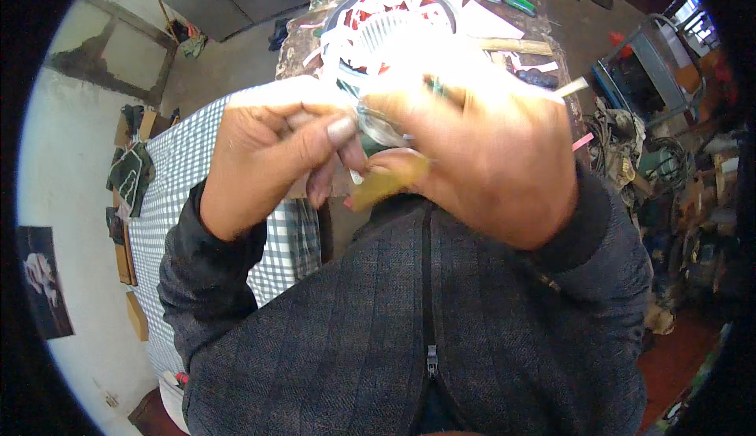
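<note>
Fingers are working close under my chin: my left hand (268,160) is pinching, thumb pressed down, one end of a thin clear curved plastic strip (378,129), while my right hand (480,160) is curling shut around its other end and a flat yellowish stick (386,188). I'm judging the strip light, springy and slippery, best gripped at its ends. Its long axis is running left to right between my hands. Beyond, the round stator with white insulation (394,26) is sitting on the cluttered brown workbench (504,18).
</note>
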A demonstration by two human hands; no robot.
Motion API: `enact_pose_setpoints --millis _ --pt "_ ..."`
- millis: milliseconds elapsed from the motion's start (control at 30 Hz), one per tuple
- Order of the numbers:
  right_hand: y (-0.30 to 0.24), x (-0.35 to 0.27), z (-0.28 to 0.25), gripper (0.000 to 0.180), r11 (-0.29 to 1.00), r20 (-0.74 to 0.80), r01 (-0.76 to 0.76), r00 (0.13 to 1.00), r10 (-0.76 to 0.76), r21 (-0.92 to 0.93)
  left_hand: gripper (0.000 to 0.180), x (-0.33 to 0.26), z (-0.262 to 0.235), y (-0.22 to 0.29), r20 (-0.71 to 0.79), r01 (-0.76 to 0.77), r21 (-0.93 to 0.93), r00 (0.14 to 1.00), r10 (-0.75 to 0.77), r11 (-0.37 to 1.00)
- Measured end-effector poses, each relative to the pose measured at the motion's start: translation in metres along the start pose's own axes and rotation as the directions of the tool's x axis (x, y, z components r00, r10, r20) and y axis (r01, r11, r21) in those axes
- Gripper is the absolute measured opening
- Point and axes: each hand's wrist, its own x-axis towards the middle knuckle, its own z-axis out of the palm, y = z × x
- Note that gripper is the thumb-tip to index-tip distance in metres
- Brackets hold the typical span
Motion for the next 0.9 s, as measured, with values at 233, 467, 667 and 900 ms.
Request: enact_pose_setpoints --millis 233,467,667,900 --pt "0.007 0.008 -0.002 0.020 0.998 -0.033 -0.046 0.998 0.048 0.045 0.015 0.010 -0.018 -0.016 0.068 -0.315 0.671 0.928 0.367 0.671" --pt "0.005 0.001 0.008 0.018 0.991 0.011 -0.130 0.991 0.131 -0.023 0.023 0.007 -0.021 -0.021 0.104 -0.343 0.672 0.921 0.375 0.657" --pt "0.011 -0.006 0.022 0.014 0.988 0.043 -0.100 0.993 0.106 -0.121 0.022 0.011 -0.019 -0.019 0.322 -0.499 0.845 0.762 0.562 0.192" --pt "0.023 -0.016 0.033 0.031 0.997 0.176 -0.079 0.981 0.079 -0.008 0.017 0.015 -0.015 -0.020 0.251 -0.479 0.734 0.850 0.463 0.482"
